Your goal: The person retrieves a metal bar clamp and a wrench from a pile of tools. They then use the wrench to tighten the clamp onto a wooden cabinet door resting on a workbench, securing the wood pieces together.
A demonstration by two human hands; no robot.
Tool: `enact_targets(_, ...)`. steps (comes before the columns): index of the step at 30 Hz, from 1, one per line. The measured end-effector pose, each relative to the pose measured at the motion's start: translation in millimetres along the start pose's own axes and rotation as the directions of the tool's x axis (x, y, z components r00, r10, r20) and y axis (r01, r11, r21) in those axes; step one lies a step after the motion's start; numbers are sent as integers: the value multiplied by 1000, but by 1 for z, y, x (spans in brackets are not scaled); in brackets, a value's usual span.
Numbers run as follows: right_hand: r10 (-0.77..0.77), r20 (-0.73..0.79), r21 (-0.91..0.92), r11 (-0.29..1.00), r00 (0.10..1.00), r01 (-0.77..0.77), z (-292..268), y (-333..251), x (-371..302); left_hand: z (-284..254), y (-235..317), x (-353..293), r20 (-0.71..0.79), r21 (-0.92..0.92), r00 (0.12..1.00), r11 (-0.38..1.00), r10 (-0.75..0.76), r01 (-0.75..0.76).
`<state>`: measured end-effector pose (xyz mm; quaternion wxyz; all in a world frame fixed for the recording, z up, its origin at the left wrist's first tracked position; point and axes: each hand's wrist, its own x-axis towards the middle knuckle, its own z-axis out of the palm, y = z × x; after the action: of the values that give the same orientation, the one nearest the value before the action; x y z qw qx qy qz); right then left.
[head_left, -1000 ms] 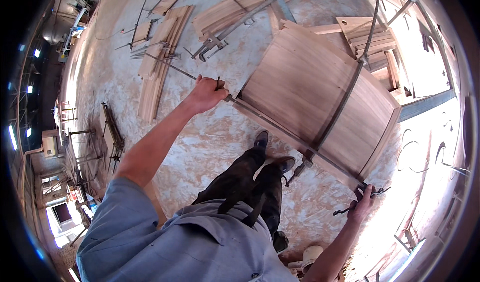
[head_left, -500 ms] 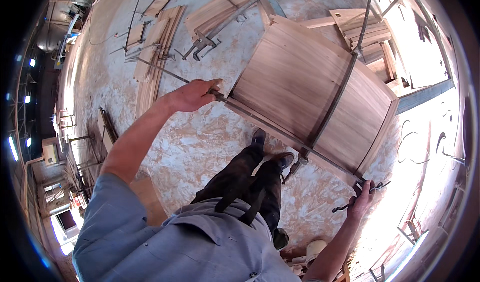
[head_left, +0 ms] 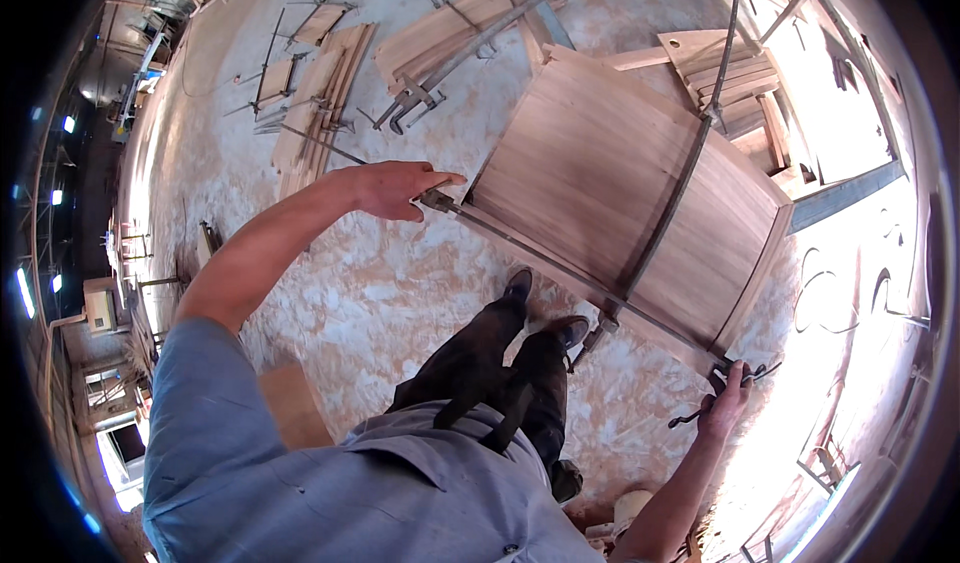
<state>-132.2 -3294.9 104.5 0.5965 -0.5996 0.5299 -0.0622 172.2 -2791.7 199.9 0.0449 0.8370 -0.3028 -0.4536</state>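
A long metal bar clamp runs along the near edge of a pale wooden panel. At the clamp's left end my left hand lies over the bar, index finger stretched forward and thumb apart. The sliding jaw sits between them, by the panel's left corner. My right hand is closed around the screw end of the same clamp, at the panel's near right corner. Its dark crank handle sticks out beside the fingers. A second bar clamp crosses over the panel from far to near.
Stacked boards lie on the floor at the far left, some with clamps on them. Another clamped board stack is beyond the panel. A slatted wooden piece and a metal beam are at the right. My shoes stand close to the panel's near edge.
My left hand has loosened at the sliding jaw, its index finger now straight and its thumb lower. My left elbow has swung outward. The right hand keeps its hold.
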Motion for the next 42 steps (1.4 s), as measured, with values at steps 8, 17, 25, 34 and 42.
enact_targets(8,6,-124,-76,997,992,-16,10,-9,-11,23,-44,14,-149,147,961,966,234,-212)
enact_targets(17,-216,-126,-316,934,968,167,90,-24,-149,33,-47,21,-267,272,869,898,416,-346)
enact_targets(25,-275,555,-521,621,785,586,318,-78,-218,31,-58,25,-290,255,826,871,483,-420)
enact_targets(34,-275,722,-475,471,635,744,351,-80,-190,29,-60,29,-260,240,845,879,467,-412)
enact_targets(42,-300,743,-374,554,598,743,341,-72,-218,26,-60,28,-264,266,839,872,475,-411)
